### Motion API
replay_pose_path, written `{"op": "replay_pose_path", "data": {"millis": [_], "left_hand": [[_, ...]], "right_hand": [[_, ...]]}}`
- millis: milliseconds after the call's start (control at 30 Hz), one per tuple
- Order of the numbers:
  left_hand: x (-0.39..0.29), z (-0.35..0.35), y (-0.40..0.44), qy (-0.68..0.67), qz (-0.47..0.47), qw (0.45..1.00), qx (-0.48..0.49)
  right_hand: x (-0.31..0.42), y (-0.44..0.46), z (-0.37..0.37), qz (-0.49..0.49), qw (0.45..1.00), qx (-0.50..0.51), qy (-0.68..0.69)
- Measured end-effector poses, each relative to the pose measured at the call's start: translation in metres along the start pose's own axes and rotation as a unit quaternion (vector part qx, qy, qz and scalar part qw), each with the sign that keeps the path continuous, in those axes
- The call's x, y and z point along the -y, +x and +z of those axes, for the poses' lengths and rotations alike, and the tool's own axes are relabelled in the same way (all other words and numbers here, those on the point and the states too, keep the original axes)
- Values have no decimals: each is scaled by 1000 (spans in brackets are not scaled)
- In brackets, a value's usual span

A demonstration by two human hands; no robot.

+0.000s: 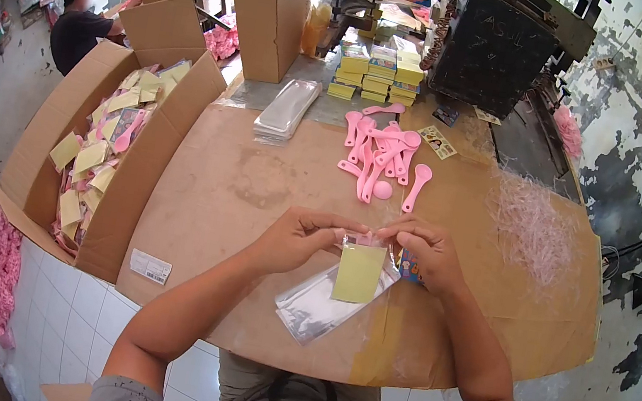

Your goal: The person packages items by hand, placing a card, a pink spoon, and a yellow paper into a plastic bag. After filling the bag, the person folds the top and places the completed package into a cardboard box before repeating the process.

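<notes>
Between my two hands is a clear plastic bag (352,240) with a pale yellow card (359,275) in it. My left hand (303,235) pinches the bag's upper left edge between thumb and fingers. On the other side, my right hand (431,256) has its fingers closed at the upper right edge. Something pink shows by the fingertips, too small to make out. Under the held bag lie flat clear bags (312,307) on the cardboard-covered table. A colourful printed card (410,267) is partly hidden beneath my right hand. Beyond my fingers lies a pile of pink spoons (383,150).
At left stands an open carton (148,181) full of packed bags. Stacked card packs (379,71), a clear bag stack (287,109) and a tall box (269,24) are at the back. Plastic shreds (535,226) lie right; black machinery (492,47) stands behind. Other people (84,29) sit farther off.
</notes>
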State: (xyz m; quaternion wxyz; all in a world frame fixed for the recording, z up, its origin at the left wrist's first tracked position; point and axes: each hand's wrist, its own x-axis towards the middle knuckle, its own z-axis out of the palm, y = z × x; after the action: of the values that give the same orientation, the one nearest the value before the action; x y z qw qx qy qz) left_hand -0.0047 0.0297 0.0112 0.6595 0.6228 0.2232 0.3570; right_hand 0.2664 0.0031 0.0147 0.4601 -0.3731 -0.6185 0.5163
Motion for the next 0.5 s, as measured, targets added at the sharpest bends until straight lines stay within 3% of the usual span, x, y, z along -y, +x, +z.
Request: {"op": "replay_pose_path", "data": {"millis": [100,200,300,400,500], "left_hand": [[-8,3,0,-98,-72,992,-24],[-7,2,0,12,-86,996,-27],[-7,3,2,40,-83,996,-5],[-3,-1,3,37,-101,994,-9],[-10,5,1,10,-69,997,-23]], "right_hand": [[6,-3,5,21,998,-1,-55],[3,-2,9,16,1000,5,-20],[3,-3,3,54,998,17,1],[1,-3,2,69,997,15,14],[1,-2,10,10,1000,-5,6]]}}
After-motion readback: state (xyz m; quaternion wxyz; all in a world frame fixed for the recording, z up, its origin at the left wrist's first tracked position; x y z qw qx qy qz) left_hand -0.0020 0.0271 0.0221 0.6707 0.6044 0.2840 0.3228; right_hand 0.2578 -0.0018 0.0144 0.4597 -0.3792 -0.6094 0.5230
